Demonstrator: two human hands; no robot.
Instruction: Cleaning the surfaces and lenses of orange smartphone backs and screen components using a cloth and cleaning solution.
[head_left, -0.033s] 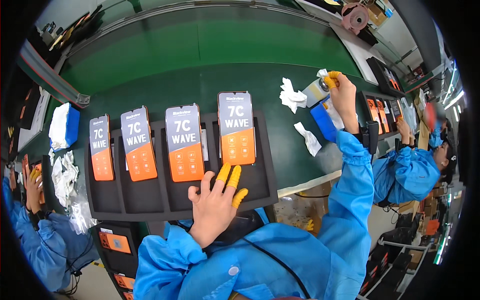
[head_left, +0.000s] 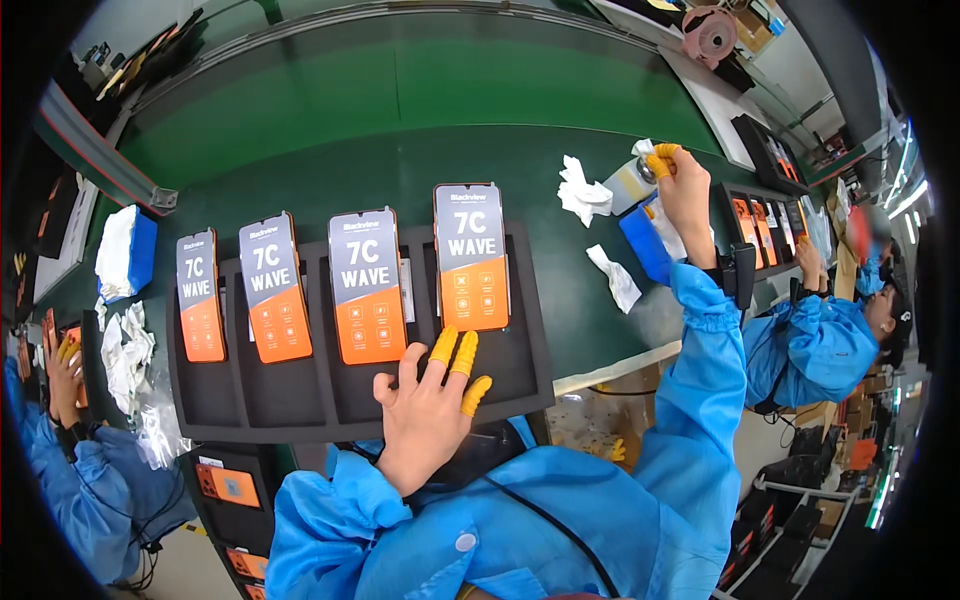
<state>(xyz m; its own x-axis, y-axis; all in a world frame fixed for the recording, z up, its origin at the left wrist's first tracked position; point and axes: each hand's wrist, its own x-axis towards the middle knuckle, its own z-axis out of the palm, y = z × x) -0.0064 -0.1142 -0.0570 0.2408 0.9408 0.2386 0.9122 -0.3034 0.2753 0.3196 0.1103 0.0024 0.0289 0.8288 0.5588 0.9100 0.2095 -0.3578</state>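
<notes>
My left hand (head_left: 425,410) lies over the near edge of a black foam tray (head_left: 400,428), fingers spread, several in yellow finger cots. Its fingertips reach the lower end of the rightmost phone (head_left: 470,240) and hold nothing. That phone and three more phones, the nearest one (head_left: 367,285) among them, rest in the tray's slots, with grey and orange film on their screens. My right hand (head_left: 686,195) is raised at the far right, its yellow-tipped fingers pinched on a white wipe (head_left: 642,149). The wipe is at the metal top of a translucent bottle (head_left: 628,187); whether they touch is hidden.
Beside the bottle stands a blue box (head_left: 645,243) of wipes, with crumpled wipes (head_left: 614,278) nearby. Another blue box (head_left: 143,255) and a wipe pile (head_left: 127,355) lie left. Co-workers sit at both sides, one in a blue smock (head_left: 815,350). A second tray (head_left: 225,470) holds orange phones below.
</notes>
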